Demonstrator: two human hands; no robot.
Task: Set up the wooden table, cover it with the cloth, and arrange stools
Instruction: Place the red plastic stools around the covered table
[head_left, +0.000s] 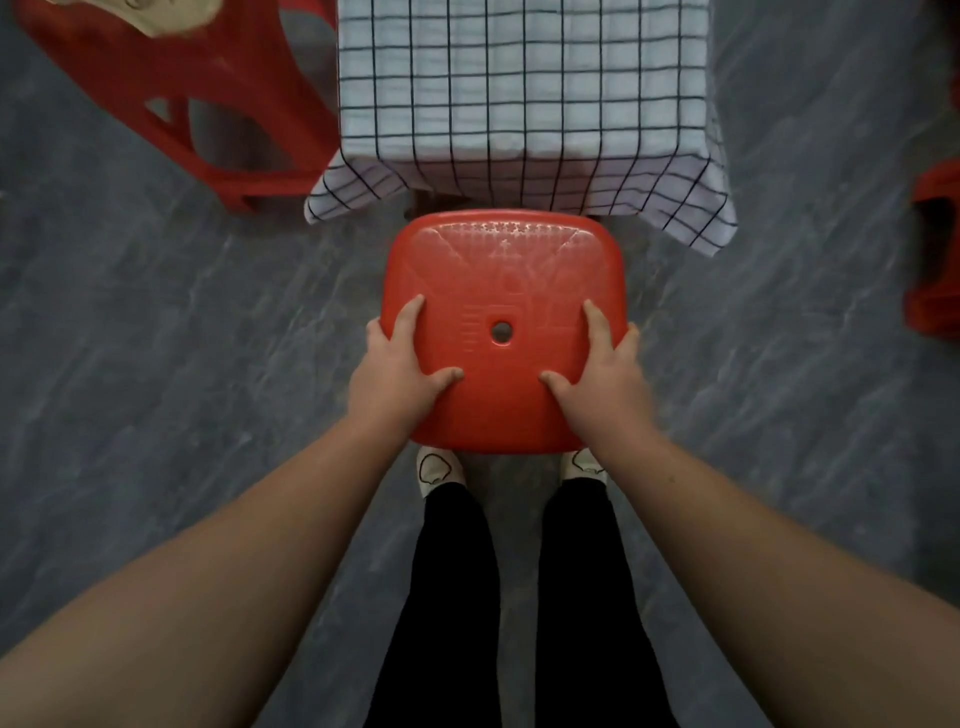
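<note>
**Watch the cloth hem as the stool goes in**

Your left grip (400, 374) and right grip (597, 379) both hold the red stool (501, 291) by the sides of its seat. Thumbs and forefingers lie on top, and the other fingers wrap over the edges. The stool sits between the grips, its far edge right at the hanging hem of the checked cloth (519, 104). That cloth covers the desk ahead of you. The seat hides the stool's legs, so you cannot tell whether it stands on the floor (156, 364) or hangs above it.

The likeliest trouble is the cloth. Its corners droop low ahead of either grip. If you push forward with the seat riding high, it probably catches the hem and drags the cloth askew, or bunches it under the desk. Keep the seat low and go in straight.

A desk leg may sit behind the hem, where you cannot see it. A blind shove could knock it and shift the desk.

Your shoes (436, 467) stand just behind the grips, partly under the seat's near edge. If you set down without looking, a stool leg may land on a toe.

A second stool (208, 119) stands ahead and well left of the left grip, and a third stool (935, 249) is far out past the right grip. Neither blocks you, but a crooked placement here would leave the set uneven.
</note>
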